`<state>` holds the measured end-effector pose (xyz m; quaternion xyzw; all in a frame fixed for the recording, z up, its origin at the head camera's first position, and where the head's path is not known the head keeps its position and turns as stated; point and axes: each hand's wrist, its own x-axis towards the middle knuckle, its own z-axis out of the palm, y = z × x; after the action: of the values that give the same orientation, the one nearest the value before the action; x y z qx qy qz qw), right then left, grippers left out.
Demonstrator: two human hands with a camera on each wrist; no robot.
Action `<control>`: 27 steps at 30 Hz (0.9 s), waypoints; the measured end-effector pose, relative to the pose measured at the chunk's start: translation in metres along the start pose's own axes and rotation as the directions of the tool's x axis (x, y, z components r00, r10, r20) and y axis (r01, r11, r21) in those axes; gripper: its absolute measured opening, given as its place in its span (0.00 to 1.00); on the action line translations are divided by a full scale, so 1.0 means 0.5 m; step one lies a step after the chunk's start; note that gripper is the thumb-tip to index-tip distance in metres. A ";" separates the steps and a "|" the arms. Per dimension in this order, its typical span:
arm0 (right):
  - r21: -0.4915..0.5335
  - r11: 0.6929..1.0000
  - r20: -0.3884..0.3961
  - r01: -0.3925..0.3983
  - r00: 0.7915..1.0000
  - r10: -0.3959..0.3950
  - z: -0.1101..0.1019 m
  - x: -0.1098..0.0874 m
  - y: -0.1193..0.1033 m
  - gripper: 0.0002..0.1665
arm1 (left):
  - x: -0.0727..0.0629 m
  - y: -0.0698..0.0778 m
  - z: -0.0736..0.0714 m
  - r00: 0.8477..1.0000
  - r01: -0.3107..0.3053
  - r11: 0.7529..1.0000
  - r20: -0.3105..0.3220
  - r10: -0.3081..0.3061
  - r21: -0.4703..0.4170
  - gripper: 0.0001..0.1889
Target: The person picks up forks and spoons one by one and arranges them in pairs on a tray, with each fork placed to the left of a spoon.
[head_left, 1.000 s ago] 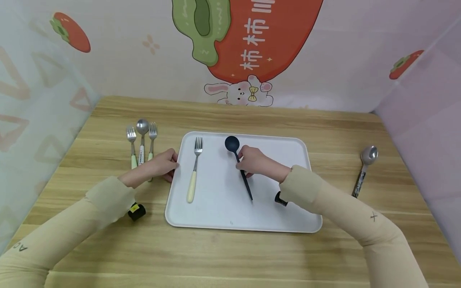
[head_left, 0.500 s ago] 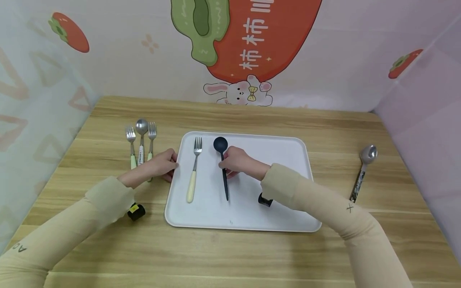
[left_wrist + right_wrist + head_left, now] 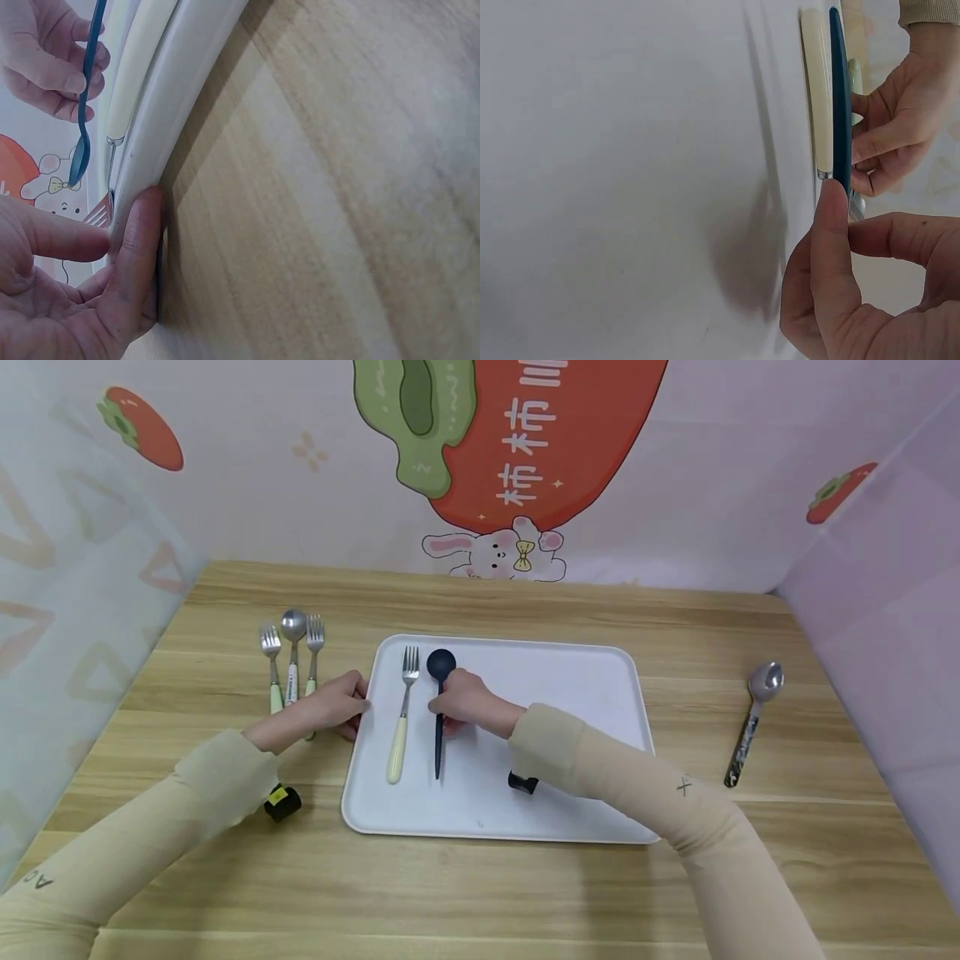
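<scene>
Head view: a rectangular white tray (image 3: 570,735), its corners rounded and its rim low and smooth, is seen on a table (image 3: 300,885) of streaked, pale-brown wood grain. Its left rim is gripped by the left hand (image 3: 341,706); in the left wrist view the pale edge is shown pinched between thumb and fingers, with one finger laid against its outer side. By the right hand (image 3: 465,700) a black spoon (image 3: 441,662) is held over the left part of the tray, its slim handle clamped between thumb and fingertips. A round, matte bowl is pointed toward the far rim, and the stem is tapered at its near end; in the right wrist view a gently curved, blue-tinted profile is shown, and a soft shadow is cast on the tray. Just left of it, nearly parallel, a cream-handled fork (image 3: 399,750) is laid on the tray, its glossy, rounded handle joined to a shiny metal neck. Beside the left hand, on the wood, a white-handled spoon (image 3: 293,624) is flanked by an outer fork (image 3: 271,642) and an inner fork (image 3: 316,633), both green-handled. Well to the tray's right, a mottled-handled spoon (image 3: 766,683) is laid, metal-bowled.
</scene>
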<state>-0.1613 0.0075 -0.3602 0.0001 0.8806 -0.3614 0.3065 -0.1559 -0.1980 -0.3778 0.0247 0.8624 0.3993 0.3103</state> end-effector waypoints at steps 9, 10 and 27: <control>-0.039 0.999 -0.037 0.005 0.999 -0.007 0.021 0.011 -0.002 0.08 | 0.002 -0.003 0.002 1.000 0.006 1.000 -0.010 -0.006 -0.001 0.11; -0.041 0.999 -0.040 0.006 0.999 -0.007 0.022 0.011 -0.002 0.09 | 0.003 -0.003 0.002 1.000 0.005 1.000 -0.011 -0.005 -0.002 0.11; -0.202 0.978 -0.019 0.049 0.998 -0.054 0.031 0.007 -0.021 0.11 | 0.000 -0.001 0.001 1.000 0.002 1.000 -0.011 -0.002 0.010 0.11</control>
<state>-0.1581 -0.0111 -0.3642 -0.0494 0.9161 -0.2781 0.2846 -0.1557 -0.1981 -0.3785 0.0230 0.8661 0.3950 0.3057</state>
